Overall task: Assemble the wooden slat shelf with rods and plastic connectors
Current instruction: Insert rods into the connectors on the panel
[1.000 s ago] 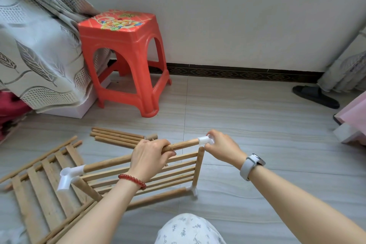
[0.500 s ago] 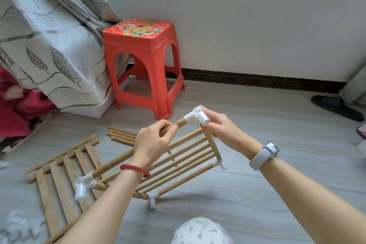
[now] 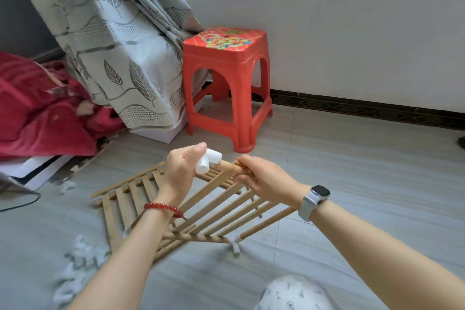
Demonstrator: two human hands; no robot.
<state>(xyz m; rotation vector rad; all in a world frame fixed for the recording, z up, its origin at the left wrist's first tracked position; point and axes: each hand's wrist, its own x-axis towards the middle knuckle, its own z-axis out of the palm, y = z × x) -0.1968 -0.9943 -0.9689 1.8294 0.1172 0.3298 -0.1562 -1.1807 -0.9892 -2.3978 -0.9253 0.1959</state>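
Connector (image 3: 208,160) is pinched in the left hand (image 3: 182,168), right at the rod (image 3: 232,168) end the right hand (image 3: 264,178) grips, just in front of the stool (image 3: 227,83). Push crooked and I'd guess it jams or pops the lower joint (image 3: 235,246) apart. No readable writing anywhere, stool top only has a flower print.

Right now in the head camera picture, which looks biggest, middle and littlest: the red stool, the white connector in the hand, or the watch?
1. red stool, by far the largest.
2. white connector, gripped by the left hand.
3. watch looks about the same size as the connector, so I will not rank those two.
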